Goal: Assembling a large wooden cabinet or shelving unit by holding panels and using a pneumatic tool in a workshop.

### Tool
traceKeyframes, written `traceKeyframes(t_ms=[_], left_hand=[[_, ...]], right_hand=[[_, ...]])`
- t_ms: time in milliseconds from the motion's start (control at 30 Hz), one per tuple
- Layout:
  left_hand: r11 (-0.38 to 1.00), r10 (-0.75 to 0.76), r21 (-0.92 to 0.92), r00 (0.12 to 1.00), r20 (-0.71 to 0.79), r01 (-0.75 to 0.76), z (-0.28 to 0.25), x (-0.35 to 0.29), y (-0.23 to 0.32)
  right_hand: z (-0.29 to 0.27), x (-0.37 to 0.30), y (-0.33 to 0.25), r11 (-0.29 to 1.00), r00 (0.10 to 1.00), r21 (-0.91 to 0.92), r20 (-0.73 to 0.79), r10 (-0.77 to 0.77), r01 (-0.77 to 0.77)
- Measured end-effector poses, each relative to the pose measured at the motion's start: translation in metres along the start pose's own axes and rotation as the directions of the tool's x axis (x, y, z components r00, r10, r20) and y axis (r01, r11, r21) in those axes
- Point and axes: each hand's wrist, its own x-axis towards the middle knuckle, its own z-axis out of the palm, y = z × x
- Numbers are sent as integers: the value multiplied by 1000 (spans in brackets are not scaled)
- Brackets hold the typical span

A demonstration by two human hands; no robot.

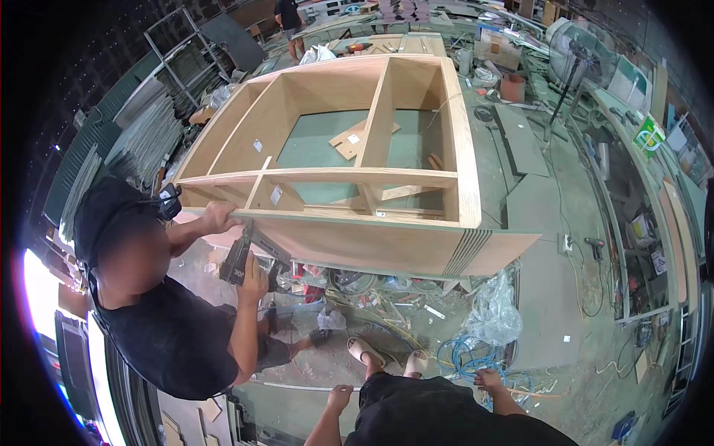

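My left hand [340, 399] is low in the view, beside the thin light edge [294, 386] of a board. Its fingers are curled, and whatever they may hold is hidden. Off to the right, my right hand [489, 380] hangs over a tangle of blue hose [465, 357], fingers loosely apart with nothing visible in them. A co-worker at the left presses a black nail gun [239, 260] to the front panel [349, 241] of a large wooden cabinet frame [468, 175]. The co-worker's other hand [219, 216] grips the panel's upper edge.
Crumpled clear plastic [494, 312] and scraps lie between me and the cabinet. Flat grey boards [539, 245] cover floor to the right, near a power drill [594, 245] with a cord. A large fan [576, 56] stands farther back. Another person [288, 18] stands at the far end.
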Motion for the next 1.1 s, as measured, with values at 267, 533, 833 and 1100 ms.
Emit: traceKeyframes(t_ms=[267,533,833,1100], left_hand=[[972,134,183,987,90,-149,-7,-11,-5],[998,-12,67,1000,9,12,-1,-10,-5],[998,-8,65,1000,3,8,8,-7,-6],[998,-22,66,1000,-4,22,14,-2,-18]], right_hand=[[0,-5,-6,1000,999,-15,-41,-3,2],[-6,-4,-5,1000,997,11,76,13,-14],[-9,-2,-17,999,999,-42,43,-4,6],[-6,-10,-16,997,1000,-79,28,-11,13]])
